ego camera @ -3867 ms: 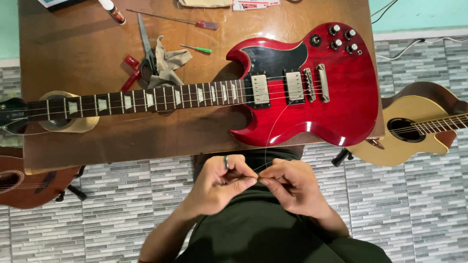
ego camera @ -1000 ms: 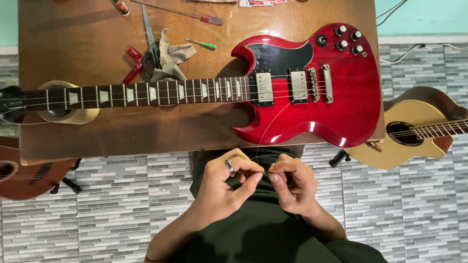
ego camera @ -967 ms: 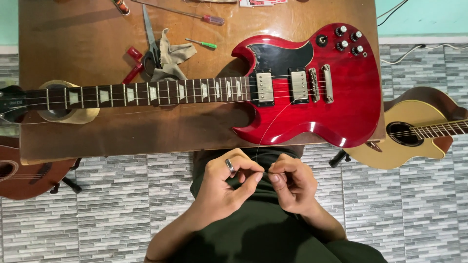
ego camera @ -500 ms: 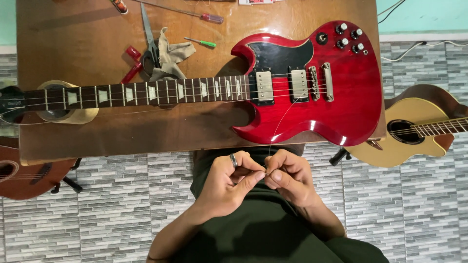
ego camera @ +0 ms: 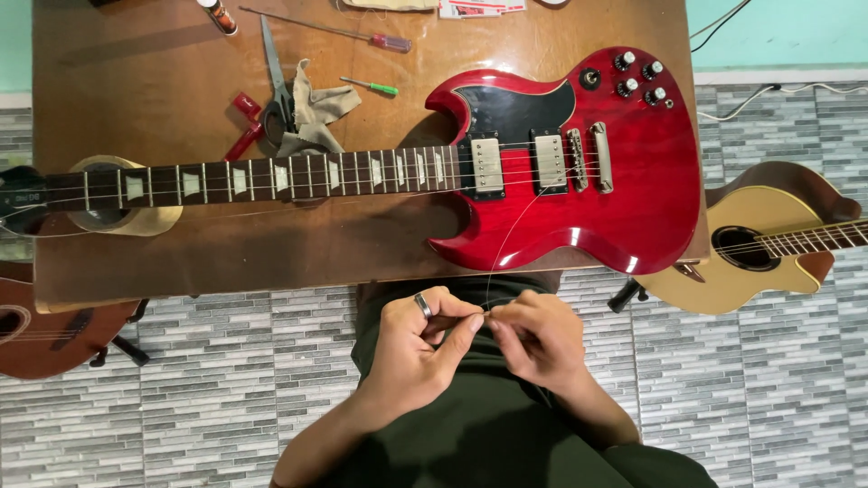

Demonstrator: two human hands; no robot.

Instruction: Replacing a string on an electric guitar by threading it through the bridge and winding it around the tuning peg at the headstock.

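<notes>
— Since half a second ago, we are barely shifting: our hands are staying together over our lap, just below the table's near edge, and the left hand is curling a little tighter toward the right hand.

— What are we gripping?

— We are pinching the loose end of a thin string where the fingertips of both hands are meeting. Left thumb and forefinger are pressed together on it; the right fingers are closed around the same spot, though we cannot tell exactly how they are holding it.

— And where is the string running?

— It is arcing up from our fingers, across the red body of the guitar, toward the bridge area. It looks slack, not tight, which is why we are keeping it close to us: working the end seems easier near the body than out over the table.

— Why is the guitar lying like that?

— It is resting flat, strings up, its neck supported on a tape roll near the head, probably to keep it steady. Scissors, a rag and two screwdrivers are sitting just behind the neck, within reach. An acoustic guitar is standing to our right.
</notes>
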